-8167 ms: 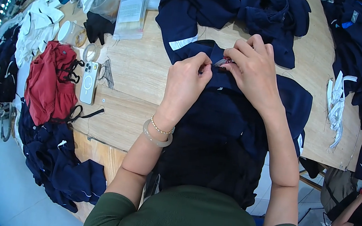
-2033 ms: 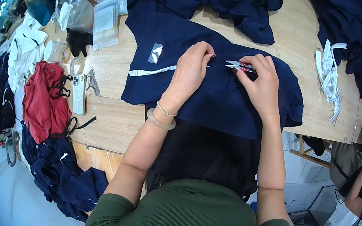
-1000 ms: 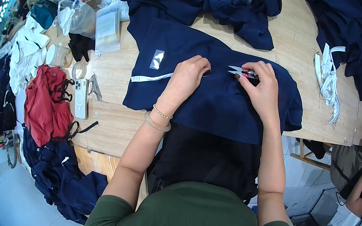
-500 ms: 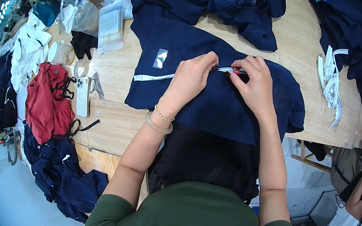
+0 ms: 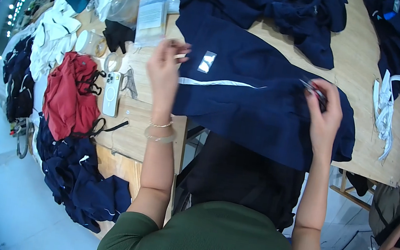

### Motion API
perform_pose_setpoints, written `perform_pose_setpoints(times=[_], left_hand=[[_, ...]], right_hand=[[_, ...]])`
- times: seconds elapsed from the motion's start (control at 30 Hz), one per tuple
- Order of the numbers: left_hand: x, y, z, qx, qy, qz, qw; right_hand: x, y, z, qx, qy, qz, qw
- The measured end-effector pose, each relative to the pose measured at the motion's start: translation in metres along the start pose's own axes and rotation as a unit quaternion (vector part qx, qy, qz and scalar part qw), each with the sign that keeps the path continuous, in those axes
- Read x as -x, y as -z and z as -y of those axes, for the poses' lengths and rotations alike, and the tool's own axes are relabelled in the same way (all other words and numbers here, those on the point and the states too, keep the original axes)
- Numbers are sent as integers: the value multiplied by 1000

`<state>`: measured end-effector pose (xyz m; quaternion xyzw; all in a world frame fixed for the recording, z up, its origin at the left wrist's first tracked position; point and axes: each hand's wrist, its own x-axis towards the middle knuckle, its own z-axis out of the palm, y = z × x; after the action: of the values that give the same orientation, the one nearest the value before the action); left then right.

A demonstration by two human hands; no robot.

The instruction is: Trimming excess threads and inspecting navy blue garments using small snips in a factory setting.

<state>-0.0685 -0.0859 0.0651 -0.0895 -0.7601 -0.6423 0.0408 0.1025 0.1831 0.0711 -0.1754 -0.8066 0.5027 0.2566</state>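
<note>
A navy garment piece (image 5: 242, 116) lies spread over the table edge in front of me. A thin white strip (image 5: 216, 83) runs across it and tapers to a point toward the middle. My right hand (image 5: 327, 110) is closed around small thread snips (image 5: 317, 92), raised over the right part of the fabric. Off the garment's left edge, my left hand (image 5: 163, 70) is lifted and blurred by motion. Its fingers are pinched, and a small white bit shows at the tips; I cannot make out what it is. A clear shiny sticker (image 5: 207, 62) sits on the fabric.
More navy garments (image 5: 299, 15) are heaped at the back. White strips (image 5: 383, 113) lie on the right. To the left are a white phone (image 5: 112, 92), a tape roll (image 5: 112, 62), a red garment (image 5: 70, 100) and plastic bags (image 5: 117, 4). Another person's arm (image 5: 398, 235) shows far right.
My hands have drawn apart from the middle of the fabric, left hand leftward off the garment, right hand rightward with the snips. More of the white strip is uncovered. The whole view has shifted slightly.
</note>
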Motion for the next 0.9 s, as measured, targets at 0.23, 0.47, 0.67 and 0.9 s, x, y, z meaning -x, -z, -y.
perform_pose_setpoints(times=[0.23, 0.47, 0.67, 0.9], left_hand=[[47, 56, 45, -17, 217, 59, 974], [62, 22, 35, -81, 166, 70, 980], [49, -6, 31, -306, 43, 148, 940], [39, 1, 4, 206, 237, 108, 943]], right_hand=[[6, 51, -74, 126, -12, -72, 989], [-5, 69, -96, 80, -40, -52, 995], [-6, 66, -93, 39, -54, -71, 995], [-11, 70, -94, -7, -53, -105, 993]])
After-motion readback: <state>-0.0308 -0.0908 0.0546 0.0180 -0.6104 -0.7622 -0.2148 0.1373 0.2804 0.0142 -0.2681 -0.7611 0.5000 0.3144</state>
